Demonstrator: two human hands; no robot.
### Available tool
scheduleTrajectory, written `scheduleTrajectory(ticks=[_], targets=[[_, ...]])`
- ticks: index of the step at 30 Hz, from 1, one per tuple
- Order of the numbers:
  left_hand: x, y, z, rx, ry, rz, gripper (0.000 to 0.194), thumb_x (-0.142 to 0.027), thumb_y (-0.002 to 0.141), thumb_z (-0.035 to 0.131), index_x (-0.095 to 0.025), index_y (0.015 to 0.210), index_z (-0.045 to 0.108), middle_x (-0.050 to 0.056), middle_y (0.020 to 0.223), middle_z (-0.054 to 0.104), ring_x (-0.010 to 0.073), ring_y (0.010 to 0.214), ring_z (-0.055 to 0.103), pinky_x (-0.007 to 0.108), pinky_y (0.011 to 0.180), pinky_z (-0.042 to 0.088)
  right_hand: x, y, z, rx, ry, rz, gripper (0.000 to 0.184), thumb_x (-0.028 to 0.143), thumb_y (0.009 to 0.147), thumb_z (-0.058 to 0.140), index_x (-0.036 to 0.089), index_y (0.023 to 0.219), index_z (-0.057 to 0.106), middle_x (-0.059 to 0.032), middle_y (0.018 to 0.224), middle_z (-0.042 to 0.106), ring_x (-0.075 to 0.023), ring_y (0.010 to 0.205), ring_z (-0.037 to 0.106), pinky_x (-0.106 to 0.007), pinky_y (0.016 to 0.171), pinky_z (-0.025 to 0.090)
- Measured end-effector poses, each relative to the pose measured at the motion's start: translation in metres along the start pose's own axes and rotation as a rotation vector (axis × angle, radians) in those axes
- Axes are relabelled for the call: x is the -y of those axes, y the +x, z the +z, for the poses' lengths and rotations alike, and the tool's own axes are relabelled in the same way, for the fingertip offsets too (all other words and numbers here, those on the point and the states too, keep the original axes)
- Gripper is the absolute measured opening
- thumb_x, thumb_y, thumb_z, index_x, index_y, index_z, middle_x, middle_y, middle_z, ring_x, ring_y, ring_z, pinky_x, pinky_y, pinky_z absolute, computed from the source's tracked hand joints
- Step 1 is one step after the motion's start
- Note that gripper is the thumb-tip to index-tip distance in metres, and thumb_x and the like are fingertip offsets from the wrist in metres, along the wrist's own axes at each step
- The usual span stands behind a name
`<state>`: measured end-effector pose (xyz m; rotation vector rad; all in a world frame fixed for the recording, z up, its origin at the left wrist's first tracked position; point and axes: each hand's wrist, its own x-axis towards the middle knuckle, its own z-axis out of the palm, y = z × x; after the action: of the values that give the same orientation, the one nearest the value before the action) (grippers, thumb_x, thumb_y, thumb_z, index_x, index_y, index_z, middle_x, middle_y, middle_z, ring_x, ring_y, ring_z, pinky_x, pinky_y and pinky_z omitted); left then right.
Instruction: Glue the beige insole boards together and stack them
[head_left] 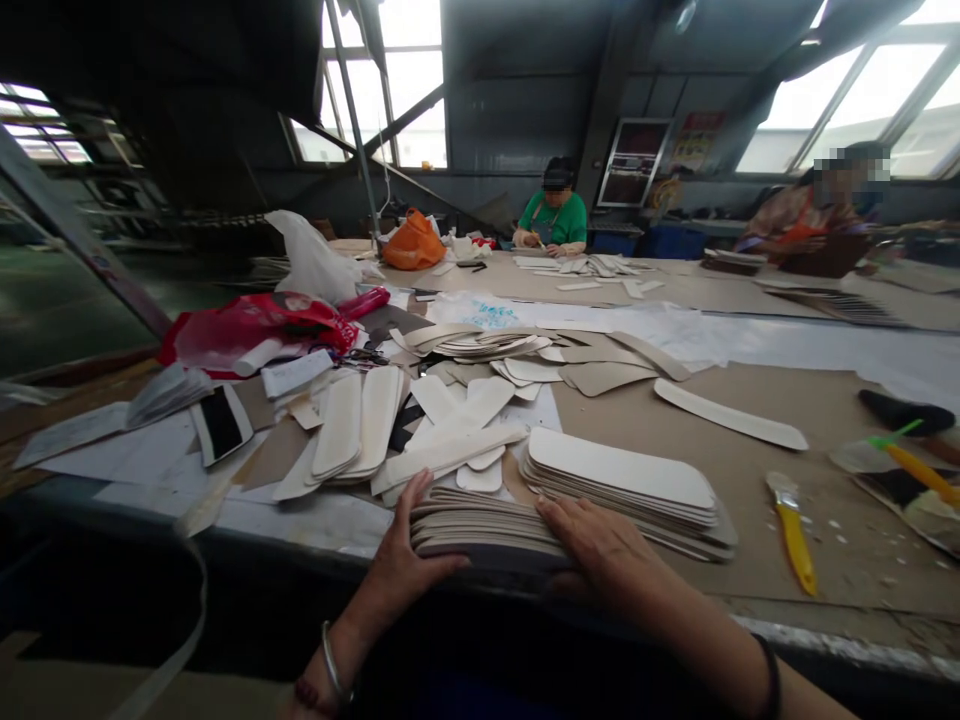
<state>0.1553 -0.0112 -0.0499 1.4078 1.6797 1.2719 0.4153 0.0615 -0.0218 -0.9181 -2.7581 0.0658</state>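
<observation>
Between my two hands, at the table's front edge, is a stack of thin grey-beige strips (487, 525) with a dark piece on its near side. My left hand (409, 545) grips the left end, thumb in front and fingers behind. Over the right end lies my right hand (600, 540), its fingers pressed on the edges and its thumb hidden. Right behind it stands a neat pile of white rounded strips (619, 470). Crossed loose white strips (465, 415) lie just beyond my left hand.
A yellow-handled brush (793, 545) lies at right, near a single curved strip (729, 413). More strips (487, 343) are heaped mid-table. A red plastic bag (255, 325) and an orange bag (414, 242) sit at left. Two people (555, 210) work across the table.
</observation>
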Motion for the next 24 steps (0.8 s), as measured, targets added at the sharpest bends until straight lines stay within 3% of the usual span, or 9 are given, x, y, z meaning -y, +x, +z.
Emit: scheduleTrajectory(ticks=[5,9,13,18,24], targets=[[-0.001,0.005,-0.003,0.066,0.028,-0.091,0.064,-0.027,0.056,0.074,-0.02,0.113,0.046,0.008,0.117,0.054,0.0262,0.112,0.049,0.042,0.098,0.037,-0.011,-0.023,-0.019,-0.051,0.057,0.096,0.067,0.03,0.067,0.072,0.018,0.126,0.045,-0.0133,0.117,0.059,-0.0286,0.105,0.055,-0.044,0.088,0.045],[-0.002,0.004,-0.001,0.147,0.029,-0.025,0.063,-0.03,0.06,0.073,-0.024,0.115,0.042,0.006,0.12,0.051,0.0246,0.113,0.048,0.042,0.099,0.036,-0.01,-0.044,-0.013,-0.183,0.227,0.253,0.057,0.035,0.071,0.068,0.017,0.12,0.046,-0.0123,0.112,0.058,-0.0251,0.104,0.056,-0.038,0.086,0.049],[-0.006,0.005,0.008,0.102,0.005,0.034,0.068,-0.033,0.059,0.073,-0.023,0.116,0.037,0.009,0.127,0.045,0.0261,0.117,0.043,0.043,0.1,0.034,0.002,-0.045,0.002,-0.308,0.367,0.332,0.045,0.03,0.073,0.065,0.02,0.114,0.048,-0.0091,0.107,0.06,-0.0223,0.101,0.058,-0.033,0.084,0.05],[-0.005,0.006,0.011,0.003,0.165,-0.03,0.052,-0.04,0.062,0.07,-0.023,0.104,0.045,0.003,0.103,0.055,0.0229,0.097,0.054,0.037,0.087,0.045,-0.001,-0.035,0.001,-0.437,0.37,0.287,0.038,0.029,0.072,0.067,0.02,0.106,0.053,-0.0069,0.092,0.065,-0.0208,0.085,0.063,-0.031,0.075,0.053],[0.006,0.012,-0.006,0.066,0.432,0.176,0.048,-0.045,0.066,0.067,-0.022,0.102,0.045,0.003,0.095,0.06,0.0217,0.087,0.061,0.033,0.076,0.051,-0.005,-0.033,-0.004,-0.489,0.294,0.204,0.04,0.039,0.076,0.064,0.017,0.108,0.053,-0.0111,0.092,0.066,-0.0234,0.085,0.064,-0.034,0.074,0.055]])
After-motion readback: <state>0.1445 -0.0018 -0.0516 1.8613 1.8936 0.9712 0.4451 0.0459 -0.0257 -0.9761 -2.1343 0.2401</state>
